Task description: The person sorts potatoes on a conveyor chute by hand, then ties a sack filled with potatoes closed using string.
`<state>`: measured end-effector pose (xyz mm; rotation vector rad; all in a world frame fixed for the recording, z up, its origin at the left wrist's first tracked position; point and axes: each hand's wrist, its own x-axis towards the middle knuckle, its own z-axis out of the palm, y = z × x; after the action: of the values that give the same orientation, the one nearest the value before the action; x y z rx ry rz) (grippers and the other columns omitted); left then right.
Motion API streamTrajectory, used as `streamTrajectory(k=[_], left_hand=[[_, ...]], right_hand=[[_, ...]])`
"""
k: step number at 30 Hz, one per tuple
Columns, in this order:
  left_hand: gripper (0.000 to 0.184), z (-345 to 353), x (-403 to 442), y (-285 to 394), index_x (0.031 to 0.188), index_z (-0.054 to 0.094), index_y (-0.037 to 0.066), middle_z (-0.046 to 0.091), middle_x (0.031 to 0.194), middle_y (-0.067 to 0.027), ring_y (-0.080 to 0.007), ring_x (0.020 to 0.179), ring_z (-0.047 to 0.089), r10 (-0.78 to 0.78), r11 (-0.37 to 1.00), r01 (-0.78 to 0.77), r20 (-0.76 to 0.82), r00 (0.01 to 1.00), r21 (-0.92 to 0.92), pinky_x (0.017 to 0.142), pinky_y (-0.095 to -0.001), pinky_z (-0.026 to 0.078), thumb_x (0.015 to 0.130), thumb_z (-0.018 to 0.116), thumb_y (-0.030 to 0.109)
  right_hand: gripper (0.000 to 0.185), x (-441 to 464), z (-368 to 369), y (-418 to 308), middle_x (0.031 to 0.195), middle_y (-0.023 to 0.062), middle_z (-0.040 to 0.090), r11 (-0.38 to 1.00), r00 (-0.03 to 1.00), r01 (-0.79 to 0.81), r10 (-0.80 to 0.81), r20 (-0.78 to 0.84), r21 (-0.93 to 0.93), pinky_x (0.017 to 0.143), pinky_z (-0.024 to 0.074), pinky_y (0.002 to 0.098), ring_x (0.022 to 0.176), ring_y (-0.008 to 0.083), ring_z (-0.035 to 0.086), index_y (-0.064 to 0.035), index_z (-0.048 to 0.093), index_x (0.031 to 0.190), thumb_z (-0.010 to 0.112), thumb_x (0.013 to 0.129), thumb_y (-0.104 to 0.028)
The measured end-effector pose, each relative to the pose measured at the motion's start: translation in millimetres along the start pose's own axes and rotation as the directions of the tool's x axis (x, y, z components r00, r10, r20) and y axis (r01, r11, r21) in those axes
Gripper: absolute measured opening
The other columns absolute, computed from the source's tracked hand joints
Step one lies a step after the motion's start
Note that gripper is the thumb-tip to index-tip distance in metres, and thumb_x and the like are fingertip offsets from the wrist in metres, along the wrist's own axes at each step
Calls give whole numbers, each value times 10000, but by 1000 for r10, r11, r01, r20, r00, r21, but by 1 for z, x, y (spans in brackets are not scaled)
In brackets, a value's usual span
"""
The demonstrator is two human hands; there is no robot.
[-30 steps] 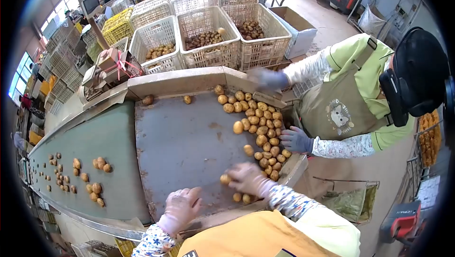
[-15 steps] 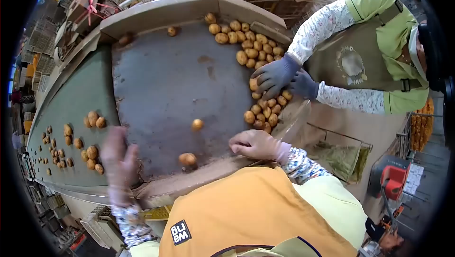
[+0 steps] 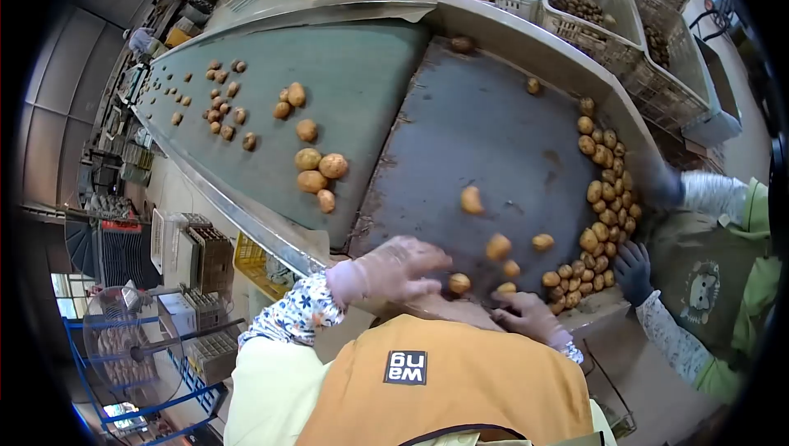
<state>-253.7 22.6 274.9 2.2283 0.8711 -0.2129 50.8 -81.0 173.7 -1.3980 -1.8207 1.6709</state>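
My left hand [image 3: 399,269] is over the near edge of the grey sorting surface, its fingers stretched out and apart, with nothing in it. A single potato [image 3: 459,283] lies just beyond its fingertips. My right hand [image 3: 530,314] hovers low at the same edge, fingers loosely bent and apart. Right at its fingers is another potato [image 3: 507,287]; whether they touch, I cannot tell. A blurred potato [image 3: 497,246] and a smaller potato [image 3: 511,269] are just past my hands. Farther out sit an oblong potato [image 3: 472,199] and a round potato [image 3: 542,242].
Potatoes [image 3: 310,181] lie on the green conveyor belt [image 3: 370,76] at left. A potato pile [image 3: 604,216] lines the grey surface's right side, beside a co-worker's gloved hand [image 3: 633,272]. Crates [image 3: 592,2] of potatoes stand behind the raised rim [image 3: 526,31].
The view has swung left. My left hand has come from the belt's end to the near edge, closer to my right hand. The co-worker's hands have moved apart. More potatoes lie near my hands.
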Motion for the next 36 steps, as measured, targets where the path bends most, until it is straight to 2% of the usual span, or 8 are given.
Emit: streamTrajectory(k=[2, 5, 12, 18, 20, 25, 32, 36], left_hand=[[520, -23, -32, -11, 1258, 596, 125, 519, 1349, -155, -336, 1255, 475, 7, 992, 45, -401, 916, 121, 1065, -493, 341, 801, 709, 345], [633, -76, -52, -42, 1338, 520, 134, 392, 1446, -184, -410, 1214, 482, -3, 882, 369, -781, 624, 292, 1030, -506, 374, 767, 720, 320], [585, -53, -31, -56, 1243, 546, 164, 267, 1518, -182, -375, 1127, 531, -595, 596, 753, -476, 648, 280, 953, -453, 456, 703, 767, 208], [437, -34, -24, -45, 1297, 502, 98, 621, 1060, -97, -176, 919, 621, -94, 973, -93, -732, 675, -210, 746, -300, 522, 900, 655, 198], [418, -34, -17, -2, 1356, 444, 113, 619, 1035, -68, -114, 817, 608, -274, 366, -261, -372, 887, -893, 660, -230, 501, 983, 536, 278], [443, -56, -32, 30, 1365, 453, 155, 599, 1092, -90, -119, 765, 604, -388, -421, -367, -202, 899, -830, 650, -241, 520, 1010, 434, 419], [534, -53, -43, 35, 1467, 316, 150, 485, 1324, -173, -167, 938, 580, -379, -483, -406, -233, 896, -775, 791, -282, 503, 1008, 414, 404], [568, -38, -39, 46, 1363, 459, 75, 547, 1207, -119, -155, 996, 553, -404, 179, -243, -296, 866, -953, 819, -272, 465, 835, 668, 108]], right_hand=[[356, 9, -9, -36, 971, 171, 665, 960, 933, -215, 257, -254, 182, 813, 488, 420, 888, 323, 623, -16, 623, 1159, 668, 843, -174], [504, 15, -15, -38, 1211, 186, 580, 950, 814, -48, -143, -564, -310, 947, 426, 433, 1113, 349, 538, -5, 546, 1257, 693, 795, -141], [535, 25, 8, -51, 1265, 234, 545, 941, 926, 97, -204, -317, -323, 1019, 390, 457, 1203, 393, 493, -15, 513, 1308, 659, 842, -232], [569, 18, 14, -27, 1209, 175, 581, 981, 924, 107, -37, -381, 165, 909, 476, 365, 1110, 256, 571, -22, 451, 1383, 659, 879, -186], [607, 17, 10, -51, 1208, 155, 574, 963, 938, 135, -50, -343, 231, 896, 478, 342, 1098, 222, 563, -33, 406, 1417, 657, 888, -193], [701, 28, -2, -101, 1246, 98, 540, 892, 948, 131, 16, -319, 434, 897, 470, 299, 1038, 171, 546, -82, 328, 1478, 680, 885, -203], [722, 26, 18, -87, 1268, 189, 553, 957, 975, 99, -39, -218, 272, 949, 476, 367, 1129, 250, 572, -44, 360, 1447, 709, 868, -298], [691, 23, 18, -102, 1245, 226, 566, 969, 955, 185, -138, -262, 164, 954, 479, 382, 1114, 296, 592, 0, 393, 1407, 691, 862, -302]])
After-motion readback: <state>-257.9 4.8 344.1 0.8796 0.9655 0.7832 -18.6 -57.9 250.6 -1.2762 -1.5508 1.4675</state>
